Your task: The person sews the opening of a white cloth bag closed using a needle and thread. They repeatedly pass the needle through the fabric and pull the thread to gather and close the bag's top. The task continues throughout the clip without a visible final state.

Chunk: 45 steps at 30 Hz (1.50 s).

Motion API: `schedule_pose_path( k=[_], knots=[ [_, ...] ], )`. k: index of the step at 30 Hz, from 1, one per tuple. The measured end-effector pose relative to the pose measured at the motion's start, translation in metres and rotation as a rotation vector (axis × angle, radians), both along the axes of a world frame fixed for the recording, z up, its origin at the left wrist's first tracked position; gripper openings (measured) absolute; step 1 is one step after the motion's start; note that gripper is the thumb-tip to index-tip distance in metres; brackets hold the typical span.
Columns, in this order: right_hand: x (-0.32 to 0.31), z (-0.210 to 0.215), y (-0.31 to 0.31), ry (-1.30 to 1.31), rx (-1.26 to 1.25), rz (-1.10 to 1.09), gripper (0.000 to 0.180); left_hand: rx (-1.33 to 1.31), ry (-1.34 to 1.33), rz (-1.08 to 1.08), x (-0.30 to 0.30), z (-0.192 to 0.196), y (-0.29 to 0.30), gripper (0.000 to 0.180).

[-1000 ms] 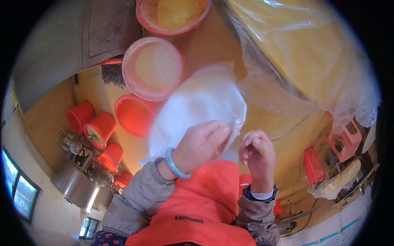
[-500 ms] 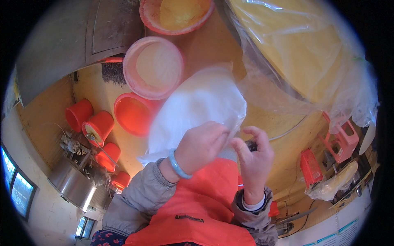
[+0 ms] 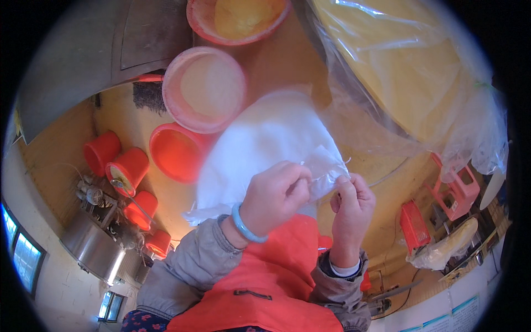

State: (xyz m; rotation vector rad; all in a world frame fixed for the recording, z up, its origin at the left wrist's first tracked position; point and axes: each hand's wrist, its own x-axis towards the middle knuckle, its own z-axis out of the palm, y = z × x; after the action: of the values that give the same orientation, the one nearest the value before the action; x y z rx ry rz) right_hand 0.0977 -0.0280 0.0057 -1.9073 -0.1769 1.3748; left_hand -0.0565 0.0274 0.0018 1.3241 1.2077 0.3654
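In front of me stands a large white sack [image 3: 254, 144], its near right edge gathered between my hands. A thin clear plastic film [image 3: 323, 169] shows at that edge. My left hand [image 3: 279, 193], with a light blue bangle on its wrist, is closed on the edge, its fingers curled. To its right my right hand [image 3: 353, 196] pinches the outer corner of the same edge between thumb and fingers. What lies inside the sack does not show.
Beyond the sack are a pink tub [image 3: 204, 91] with pale contents, an orange-red tub [image 3: 177, 152] and a basin [image 3: 238, 22] holding yellow powder. Several red buckets [image 3: 130, 169] stand left. A plastic-covered yellow surface [image 3: 398, 66] fills the upper right; a pink stool [image 3: 462, 191] stands below.
My right hand has moved slightly right and gone from spread thumb and fingers to pinching the sack's edge. That edge is now stretched between both hands, with more clear film showing.
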Motion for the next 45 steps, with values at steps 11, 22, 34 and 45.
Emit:
schedule_pose_path(
  k=[11, 22, 34, 45],
  knots=[
    [-0.003, -0.004, -0.001, 0.161, -0.049, -0.175, 0.019, -0.045, 0.024, 0.13, -0.003, 0.001, -0.007, 0.007],
    [0.004, 0.001, -0.003, 0.094, 0.017, -0.036, 0.018, 0.047, 0.047, 0.012, 0.012, -0.003, -0.002, 0.015],
    [0.004, 0.0, -0.005, 0.133, -0.083, -0.058, 0.013, -0.782, -0.23, 0.355, 0.002, -0.006, -0.009, 0.011],
    [-0.003, 0.035, 0.013, -0.459, 0.098, 0.664, 0.012, -0.849, -0.321, 0.367, 0.001, -0.004, -0.014, 0.013]
  ],
)
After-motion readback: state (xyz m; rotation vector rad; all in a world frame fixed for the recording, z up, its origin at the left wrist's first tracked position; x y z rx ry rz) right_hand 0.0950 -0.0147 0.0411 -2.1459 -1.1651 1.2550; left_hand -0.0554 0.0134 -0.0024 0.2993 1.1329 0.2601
